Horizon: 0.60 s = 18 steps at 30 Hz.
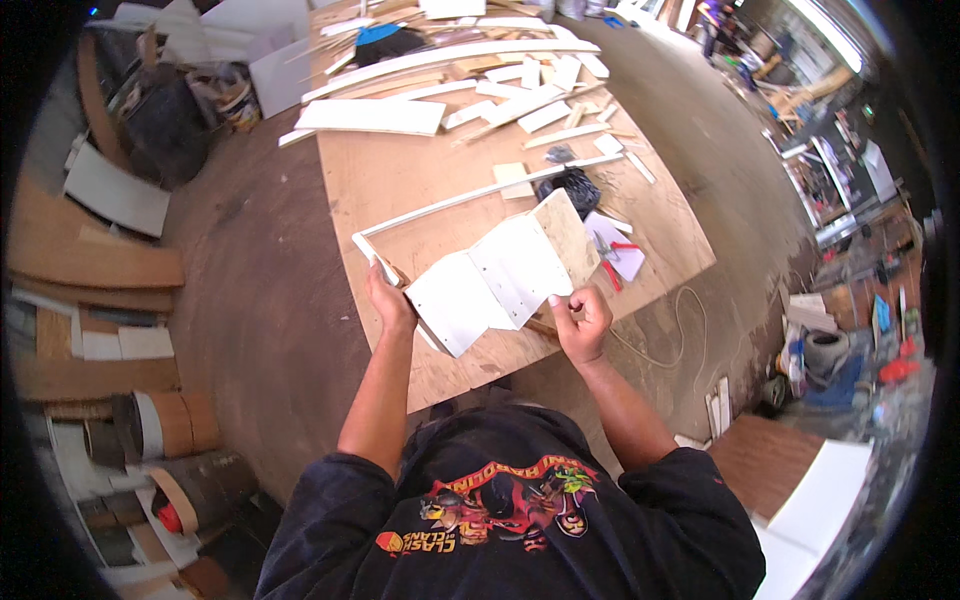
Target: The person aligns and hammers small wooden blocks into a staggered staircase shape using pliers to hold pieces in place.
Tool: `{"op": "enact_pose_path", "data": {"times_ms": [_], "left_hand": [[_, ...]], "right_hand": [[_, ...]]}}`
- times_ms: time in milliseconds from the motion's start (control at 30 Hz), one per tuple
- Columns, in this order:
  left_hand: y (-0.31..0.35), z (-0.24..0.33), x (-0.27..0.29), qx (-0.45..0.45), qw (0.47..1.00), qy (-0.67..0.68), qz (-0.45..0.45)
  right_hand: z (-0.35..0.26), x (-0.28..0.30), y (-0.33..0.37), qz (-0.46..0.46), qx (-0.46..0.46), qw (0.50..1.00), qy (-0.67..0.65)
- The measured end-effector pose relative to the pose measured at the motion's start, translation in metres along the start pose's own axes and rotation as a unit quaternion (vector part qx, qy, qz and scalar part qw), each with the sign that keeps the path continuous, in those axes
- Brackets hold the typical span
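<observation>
Steadying the white board (450, 297) above the table (470, 375), apparently for balance, we clamp our left fingers (379, 287) on its left end; whether our curled right fingers (594, 306) grip, we cannot tell.

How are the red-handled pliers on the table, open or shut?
The pliers look open: their red handles spread apart; the jaws are too small to make out.

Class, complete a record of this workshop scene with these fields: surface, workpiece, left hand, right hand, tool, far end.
Surface: plywood table
Workpiece: angled white panel with small dark spots
Left hand: holds the panel's left end
Right hand: thumb at its lower right edge
Tool: red-handled pliers, right of the panel
Far end: piled white boards
</observation>
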<state>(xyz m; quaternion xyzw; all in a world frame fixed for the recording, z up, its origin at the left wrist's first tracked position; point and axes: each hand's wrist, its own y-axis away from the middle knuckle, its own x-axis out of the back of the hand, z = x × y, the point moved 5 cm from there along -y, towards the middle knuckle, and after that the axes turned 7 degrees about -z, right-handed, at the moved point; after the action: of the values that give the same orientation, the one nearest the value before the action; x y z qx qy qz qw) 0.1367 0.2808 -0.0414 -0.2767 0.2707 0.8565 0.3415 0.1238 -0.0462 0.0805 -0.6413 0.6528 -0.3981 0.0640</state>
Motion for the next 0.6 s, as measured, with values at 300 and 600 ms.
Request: {"op": "enact_pose_path", "data": {"times_ms": [300, 600], "left_hand": [[0.026, -0.041, -0.073, 0.110, 0.979, -0.099, -0.138], [0.148, -0.132, -0.172, 0.379, 0.862, -0.113, -0.316]], "right_hand": [[0.045, 0.040, 0.109, 0.290, -0.342, 0.893, -0.043], [-0.010, 0.132, 0.173, 0.333, -0.330, 0.848, -0.248]]}}
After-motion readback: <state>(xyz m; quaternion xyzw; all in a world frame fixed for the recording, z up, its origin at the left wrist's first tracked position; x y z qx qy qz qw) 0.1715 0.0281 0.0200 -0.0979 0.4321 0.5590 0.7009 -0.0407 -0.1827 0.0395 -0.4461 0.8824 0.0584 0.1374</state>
